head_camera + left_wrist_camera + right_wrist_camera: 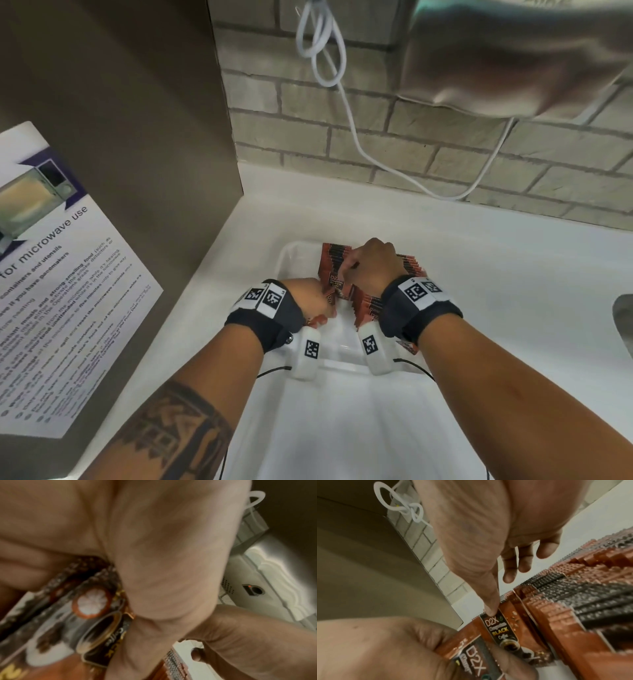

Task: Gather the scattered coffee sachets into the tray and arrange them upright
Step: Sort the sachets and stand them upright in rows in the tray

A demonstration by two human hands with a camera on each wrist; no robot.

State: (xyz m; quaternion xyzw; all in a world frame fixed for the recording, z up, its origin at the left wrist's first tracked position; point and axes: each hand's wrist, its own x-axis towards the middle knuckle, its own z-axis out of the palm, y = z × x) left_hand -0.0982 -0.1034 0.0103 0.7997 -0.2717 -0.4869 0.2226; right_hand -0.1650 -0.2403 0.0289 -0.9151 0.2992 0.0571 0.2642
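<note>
A white tray sits on the white counter. Orange-brown coffee sachets stand upright in it in packed rows, which fill the right side of the right wrist view. My left hand is at the front left of the rows and grips a few sachets, with its thumb across them. My right hand is over the rows. Its thumb tip presses on the top of the front sachet. Its other fingers hang loose above the rows and hold nothing.
A brown panel with a microwave notice stands close on the left. Behind is a brick wall with a hanging white cable. A silvery appliance overhangs top right. A sink edge is at the right.
</note>
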